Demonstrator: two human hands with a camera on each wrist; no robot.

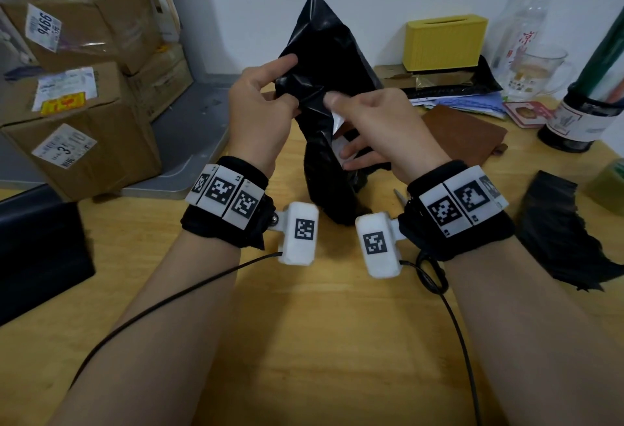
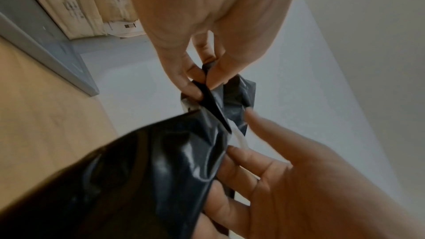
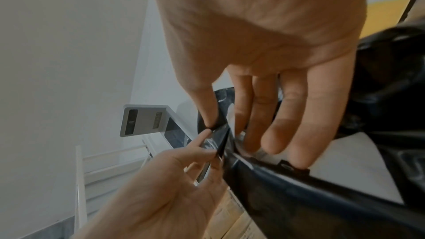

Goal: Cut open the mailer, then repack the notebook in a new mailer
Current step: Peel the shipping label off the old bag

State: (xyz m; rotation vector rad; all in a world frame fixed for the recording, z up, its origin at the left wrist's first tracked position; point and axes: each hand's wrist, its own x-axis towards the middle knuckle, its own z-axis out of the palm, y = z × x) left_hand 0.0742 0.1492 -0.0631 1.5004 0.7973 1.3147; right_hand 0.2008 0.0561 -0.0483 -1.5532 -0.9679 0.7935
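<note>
Nearest the viewer, a pair of scissors (image 1: 430,270) lies on the wooden table (image 1: 304,341), mostly hidden under the right wrist. Above the table, both hands hold a black plastic mailer (image 1: 324,64) upright, its top corner pointing up toward the wall. The left hand (image 1: 260,105) pinches a fold of the black film between thumb and fingertips. The right hand (image 1: 374,125) pinches the mailer's edge just beside it with thumb and forefinger, next to a white strip (image 2: 238,138), while its other fingers lie straight against the bag. Right of the hands, a brown notebook (image 1: 466,135) rests flat on the table. A torn black mailer (image 1: 557,229) lies near the right edge. Farther back stand a yellow box (image 1: 445,42), a glass mug (image 1: 537,71) and stacked cardboard parcels (image 1: 81,94).
</note>
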